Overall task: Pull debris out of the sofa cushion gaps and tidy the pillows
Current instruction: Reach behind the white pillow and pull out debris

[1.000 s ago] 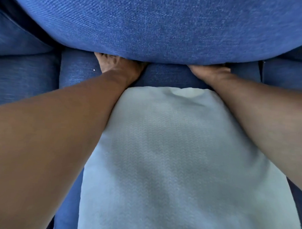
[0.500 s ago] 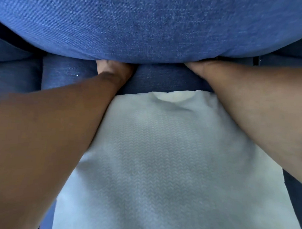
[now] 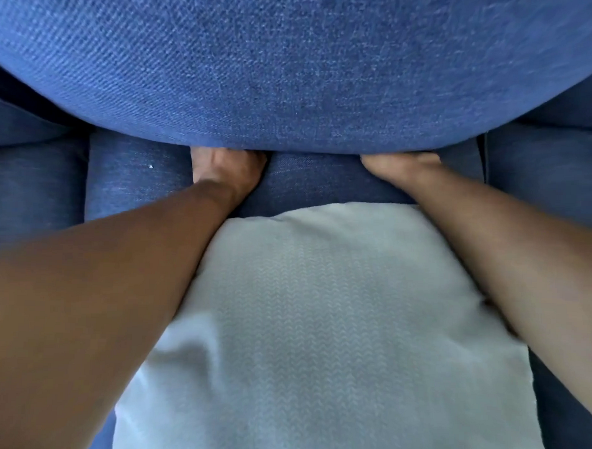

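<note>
— What fabrics?
— One blue twill-weave back cushion, bulging and rounded; one pale pillow with a fine chevron weave, lying near on the seat cushion.
— And the hands?
— Two. Left hand and right hand reach under the back cushion at the far gap; fingers hidden, grip cannot be told.
— Debris?
— One white speck, left.

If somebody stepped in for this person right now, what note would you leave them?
Left hand: fingers pushed into the gap under the blue back cushion; fingertips hidden, so I cannot tell whether it holds anything.
Right hand: the same, further right in that gap.
Light grey pillow: lying flat on the seat cushion between the forearms, which rest on its edges.
A small white speck lies on the seat, left of the left hand.
Done: no debris visibly pulled out.
Left: finish the gap, pick up the speck, set the pillow in place.
</note>
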`<state>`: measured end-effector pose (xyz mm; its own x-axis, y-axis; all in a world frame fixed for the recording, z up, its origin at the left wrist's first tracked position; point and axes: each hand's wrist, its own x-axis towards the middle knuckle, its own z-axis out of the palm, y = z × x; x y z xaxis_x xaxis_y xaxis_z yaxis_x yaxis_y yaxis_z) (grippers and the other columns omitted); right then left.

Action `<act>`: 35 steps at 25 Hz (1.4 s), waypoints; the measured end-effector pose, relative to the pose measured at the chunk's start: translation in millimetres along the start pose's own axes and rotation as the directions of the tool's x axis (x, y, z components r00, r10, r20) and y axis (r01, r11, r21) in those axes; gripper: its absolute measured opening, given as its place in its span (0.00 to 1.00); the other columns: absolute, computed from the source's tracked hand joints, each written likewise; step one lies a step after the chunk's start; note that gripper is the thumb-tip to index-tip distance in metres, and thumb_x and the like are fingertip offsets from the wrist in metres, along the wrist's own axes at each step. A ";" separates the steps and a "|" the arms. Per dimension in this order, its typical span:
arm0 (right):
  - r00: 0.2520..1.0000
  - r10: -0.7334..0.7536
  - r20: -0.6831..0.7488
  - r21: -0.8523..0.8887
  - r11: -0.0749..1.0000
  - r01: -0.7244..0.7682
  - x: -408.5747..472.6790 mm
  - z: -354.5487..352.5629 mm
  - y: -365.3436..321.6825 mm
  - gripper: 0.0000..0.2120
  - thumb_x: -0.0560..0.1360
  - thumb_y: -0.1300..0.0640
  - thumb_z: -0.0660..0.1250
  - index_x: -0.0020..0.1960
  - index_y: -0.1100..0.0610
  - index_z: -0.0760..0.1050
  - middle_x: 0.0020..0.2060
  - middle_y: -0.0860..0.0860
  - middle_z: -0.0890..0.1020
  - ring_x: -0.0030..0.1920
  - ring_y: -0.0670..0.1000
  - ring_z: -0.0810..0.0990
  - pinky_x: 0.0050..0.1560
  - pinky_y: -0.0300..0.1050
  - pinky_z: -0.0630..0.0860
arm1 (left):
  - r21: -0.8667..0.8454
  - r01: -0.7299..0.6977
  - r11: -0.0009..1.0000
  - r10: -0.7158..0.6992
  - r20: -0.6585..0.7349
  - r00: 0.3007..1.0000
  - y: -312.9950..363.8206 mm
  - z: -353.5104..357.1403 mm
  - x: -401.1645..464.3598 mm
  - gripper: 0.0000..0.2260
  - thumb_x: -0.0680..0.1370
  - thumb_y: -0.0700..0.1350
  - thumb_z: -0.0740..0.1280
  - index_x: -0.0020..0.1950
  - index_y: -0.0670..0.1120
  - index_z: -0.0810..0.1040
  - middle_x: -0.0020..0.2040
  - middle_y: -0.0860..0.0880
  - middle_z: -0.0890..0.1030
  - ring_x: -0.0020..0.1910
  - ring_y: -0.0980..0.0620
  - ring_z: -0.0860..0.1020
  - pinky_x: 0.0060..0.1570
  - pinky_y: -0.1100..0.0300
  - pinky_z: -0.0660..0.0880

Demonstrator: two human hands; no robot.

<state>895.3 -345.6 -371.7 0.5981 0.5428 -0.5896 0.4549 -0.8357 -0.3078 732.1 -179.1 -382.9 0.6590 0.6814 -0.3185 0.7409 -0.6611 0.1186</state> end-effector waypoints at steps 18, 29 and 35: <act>0.930 -0.038 -0.366 0.022 0.999 0.049 -71.2 2.6 -17.4 0.15 0.79 0.58 0.59 0.51 0.66 0.81 0.51 0.63 0.84 0.56 0.64 0.81 0.57 0.47 0.72 | -0.088 0.113 0.990 -0.134 -0.293 0.947 -68.6 -25.7 -67.4 0.17 0.74 0.40 0.58 0.52 0.50 0.84 0.48 0.39 0.80 0.48 0.35 0.75 0.49 0.45 0.73; 0.966 0.092 -0.243 0.741 0.660 0.123 -210.3 -25.6 -83.7 0.07 0.73 0.63 0.75 0.46 0.52 0.86 0.41 0.50 0.88 0.45 0.50 0.88 0.52 0.48 0.84 | -0.785 0.220 0.579 -0.353 0.002 0.936 -70.4 -124.8 -171.8 0.04 0.75 0.50 0.74 0.49 0.56 0.83 0.42 0.55 0.86 0.41 0.54 0.83 0.49 0.57 0.80; 0.971 0.097 -0.220 0.915 0.366 0.170 -291.3 -59.6 -133.5 0.08 0.76 0.67 0.73 0.55 0.64 0.80 0.46 0.60 0.87 0.47 0.58 0.89 0.51 0.56 0.85 | -0.931 0.157 0.328 -0.367 0.028 0.930 -73.1 -191.3 -247.6 0.03 0.77 0.49 0.74 0.50 0.55 0.86 0.44 0.59 0.87 0.43 0.64 0.82 0.47 0.69 0.76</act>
<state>699.6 -387.1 -114.3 0.7697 0.4642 -0.4382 -0.3350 -0.2907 -0.8963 539.6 -239.4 -132.8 0.3371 0.8676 -0.3656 0.4675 0.1828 0.8649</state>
